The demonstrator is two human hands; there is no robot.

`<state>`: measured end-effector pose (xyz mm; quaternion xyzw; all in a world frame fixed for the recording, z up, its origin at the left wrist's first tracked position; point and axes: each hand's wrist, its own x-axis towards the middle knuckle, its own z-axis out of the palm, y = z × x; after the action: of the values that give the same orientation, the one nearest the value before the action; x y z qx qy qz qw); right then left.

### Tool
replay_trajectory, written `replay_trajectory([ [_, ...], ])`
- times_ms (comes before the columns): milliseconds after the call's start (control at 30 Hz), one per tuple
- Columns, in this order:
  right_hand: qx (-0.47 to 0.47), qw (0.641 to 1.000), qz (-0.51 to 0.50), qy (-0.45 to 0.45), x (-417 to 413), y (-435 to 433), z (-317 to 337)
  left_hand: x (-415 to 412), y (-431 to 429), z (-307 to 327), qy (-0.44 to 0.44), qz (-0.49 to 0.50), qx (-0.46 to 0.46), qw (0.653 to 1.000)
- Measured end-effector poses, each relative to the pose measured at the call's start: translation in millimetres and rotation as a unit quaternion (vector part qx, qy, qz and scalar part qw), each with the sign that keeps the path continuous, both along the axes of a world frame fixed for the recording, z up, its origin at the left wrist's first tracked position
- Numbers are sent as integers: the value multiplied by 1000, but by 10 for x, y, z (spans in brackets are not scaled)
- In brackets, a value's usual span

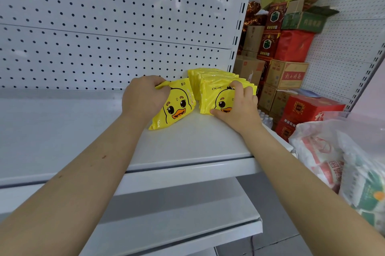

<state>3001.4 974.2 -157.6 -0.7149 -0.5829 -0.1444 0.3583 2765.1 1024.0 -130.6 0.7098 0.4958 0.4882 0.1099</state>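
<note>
Several yellow duck-print packets stand in a row [210,80] at the right end of a white metal shelf [83,130], against the pegboard back. My left hand [143,97] grips the top corner of one tilted yellow packet [177,107], which leans left of the row. My right hand [237,105] holds the front packet of the row [210,99], fingers curled over its top edge and thumb under its lower edge.
A perforated white back panel [116,26] rises behind the shelf. A lower shelf [177,220] juts out beneath. Stacked red, green and brown cartons [289,55] fill the space to the right. A clear plastic bag of goods [341,162] sits at the near right.
</note>
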Motion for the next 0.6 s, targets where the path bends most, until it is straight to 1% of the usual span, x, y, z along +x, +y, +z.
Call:
replay_trajectory([
  [167,-5,1000,-7,9,-30,-25,6,1,-10,-2,-5,-4,-3,1000],
  [300,-26,999,11,29,-26,-123,46,-26,-56,7,-20,-10,-33,999],
  [433,-35,997,40,64,15,-223,71,-107,-112,54,-6,-19,-40,999],
  [600,-34,997,49,49,61,-339,113,-194,-241,117,17,-24,-22,999],
])
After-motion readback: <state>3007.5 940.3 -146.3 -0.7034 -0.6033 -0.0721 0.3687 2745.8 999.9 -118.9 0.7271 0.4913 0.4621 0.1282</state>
